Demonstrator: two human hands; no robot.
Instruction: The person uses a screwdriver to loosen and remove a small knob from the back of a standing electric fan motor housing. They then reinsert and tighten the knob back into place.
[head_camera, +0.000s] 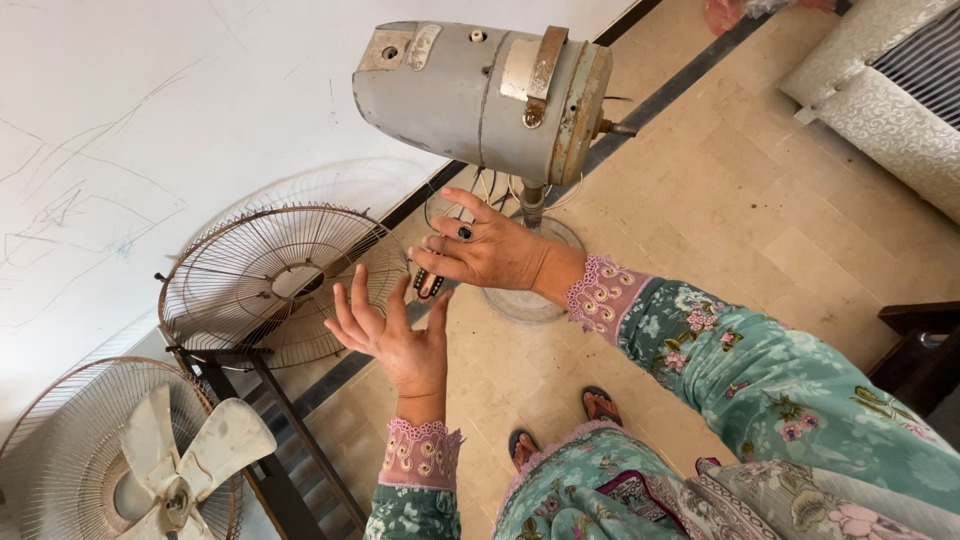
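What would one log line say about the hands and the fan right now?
left hand: open, empty, palm up | right hand: open, below fan motor | front grille: off, leaning at wall | blade: off, on other grille

Fan motor (485, 95) above right hand (490, 250).

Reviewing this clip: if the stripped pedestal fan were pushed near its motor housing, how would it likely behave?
Probably top-heavy: the bulky grey motor housing sits high on a thin pole above a small round base, so it may tip or wobble. The metal shell looks rigid and likely heavy. Neither the right hand nor the left hand steadies it.
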